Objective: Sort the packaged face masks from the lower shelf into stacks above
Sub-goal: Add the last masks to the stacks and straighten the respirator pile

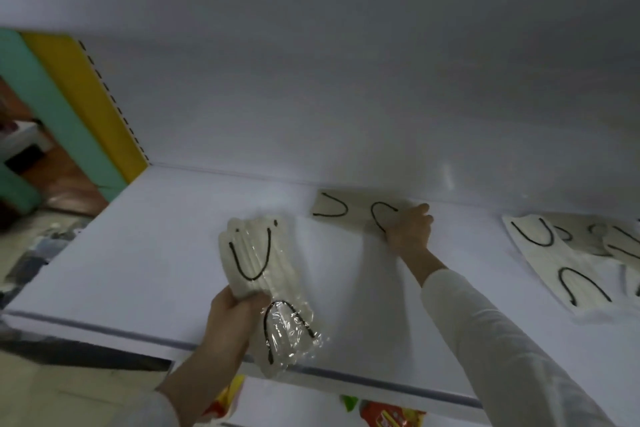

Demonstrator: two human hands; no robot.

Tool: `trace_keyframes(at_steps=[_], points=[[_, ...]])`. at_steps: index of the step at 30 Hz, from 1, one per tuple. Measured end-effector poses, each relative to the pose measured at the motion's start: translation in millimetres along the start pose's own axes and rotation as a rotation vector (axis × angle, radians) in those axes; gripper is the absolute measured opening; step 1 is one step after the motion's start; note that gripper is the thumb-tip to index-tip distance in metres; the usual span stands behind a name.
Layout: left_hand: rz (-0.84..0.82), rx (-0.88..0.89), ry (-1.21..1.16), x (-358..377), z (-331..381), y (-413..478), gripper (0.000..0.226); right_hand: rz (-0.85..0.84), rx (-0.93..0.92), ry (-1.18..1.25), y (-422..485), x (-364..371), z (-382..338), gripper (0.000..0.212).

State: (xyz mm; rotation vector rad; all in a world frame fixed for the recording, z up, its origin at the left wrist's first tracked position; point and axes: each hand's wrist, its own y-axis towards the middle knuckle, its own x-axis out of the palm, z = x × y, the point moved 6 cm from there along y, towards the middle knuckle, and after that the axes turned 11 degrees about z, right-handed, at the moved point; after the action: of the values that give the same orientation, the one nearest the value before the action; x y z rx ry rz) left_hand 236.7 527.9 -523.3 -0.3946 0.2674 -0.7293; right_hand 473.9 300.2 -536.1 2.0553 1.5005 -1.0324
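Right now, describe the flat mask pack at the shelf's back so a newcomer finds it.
On the wide white shelf, look along the back wall, centre. One beige mask pack lies flat there alone, two black ear loops showing, unlike the held bundle at front or the loose pile right.

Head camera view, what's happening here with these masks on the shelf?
A person is sorting at a white shelf. The left hand grips a bundle of wrapped masks over the shelf's front edge. The right hand touches a single mask lying flat at the back. A loose pile of masks lies on the right.
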Motion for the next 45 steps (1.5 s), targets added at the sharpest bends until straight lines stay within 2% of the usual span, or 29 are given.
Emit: trace_keyframes(at_steps=[2,5,8,11,13,16,20,22,24,25,27,28,30,32,34,35,38,40,41,43,45], points=[[0.017,-0.006,0.001,-5.4,-2.0,3.7,0.037,-0.031,0.049,0.046,-2.4,5.7,-1.3,0.06],[0.009,-0.008,-0.034,-4.2,-1.4,3.4,0.026,-0.048,0.003,0.033,-12.7,6.3,3.8,0.038],[-0.006,-0.02,-0.066,2.1,1.3,1.5,0.015,-0.09,-0.053,0.204,-29.0,-11.4,6.2,0.021],[0.006,0.005,-0.088,3.7,8.8,-5.7,0.02,-0.124,-0.274,0.262,-43.0,-52.5,-11.6,0.006],[0.026,0.062,-0.067,0.2,17.7,-14.2,0.021,-0.138,-0.479,0.192,-54.1,-88.8,-30.9,0.008],[0.037,0.165,0.015,-6.6,37.0,-27.9,0.025,-0.186,-0.65,0.159,-67.0,-140.1,-48.9,0.01],[-0.125,0.261,0.179,4.9,64.3,-59.4,0.028,-0.5,-0.713,0.128,-104.5,-177.3,-55.6,0.023],[-0.23,0.271,0.195,14.9,70.9,-85.9,0.029,-0.641,-0.725,0.122,-134.3,-184.9,-54.4,0.016],[-0.335,0.248,0.175,24.7,70.3,-112.9,0.041,-0.691,-0.743,0.121,-159.1,-185.8,-50.3,0.007],[-0.375,0.215,0.165,29.2,69.2,-126.2,0.042,-0.674,-0.758,0.119,-168.9,-185.7,-47.7,0.014],[-0.376,0.122,0.119,34.7,68.5,-143.8,0.027,-0.564,-0.836,0.135,-183.2,-190.0,-49.1,0.038],[-0.354,0.043,0.068,35.8,68.6,-150.6,0.019,-0.505,-0.875,0.147,-189.8,-194.3,-51.9,0.044],[-0.357,-0.045,-0.041,35.4,72.0,-165.9,0.024,-0.402,-0.896,0.164,-201.3,-206.2,-59.9,0.046],[-0.405,0.01,-0.04,34.3,83.7,-183.1,0.024,-0.333,-0.938,0.165,-212.6,-219.2,-67.6,0.044],[-0.449,0.128,0.039,28.2,92.4,-197.8,0.049,-0.308,-1.017,0.17,-225.6,-233.1,-74.9,0.046],[-0.448,0.165,0.055,23.7,96.9,-204.8,0.053,-0.306,-1.064,0.165,-232.2,-240.1,-77.6,0.048],[-0.459,0.204,0.023,5.5,118.0,-222.4,0.047,-0.239,-1.183,0.203,-246.2,-272.5,-85.6,0.054],[-0.486,0.223,-0.058,-12.0,142.1,-237.8,0.043,-0.208,-1.144,0.379,-253.5,-304.4,-84.8,0.044],[-0.492,0.241,-0.093,-21.9,154.5,-245.5,0.051,-0.198,-1.09,0.48,-257.5,-320.2,-78.3,0.039],[-0.49,0.266,-0.171,-38.6,179.5,-260.4,0.082,-0.249,-0.909,0.661,-270.3,-341.7,-58.3,0.036],[-0.496,0.28,-0.235,-45.7,207.9,-274.5,0.092,-0.373,-0.715,0.818,-285.1,-348.1,-41.5,0.038]])
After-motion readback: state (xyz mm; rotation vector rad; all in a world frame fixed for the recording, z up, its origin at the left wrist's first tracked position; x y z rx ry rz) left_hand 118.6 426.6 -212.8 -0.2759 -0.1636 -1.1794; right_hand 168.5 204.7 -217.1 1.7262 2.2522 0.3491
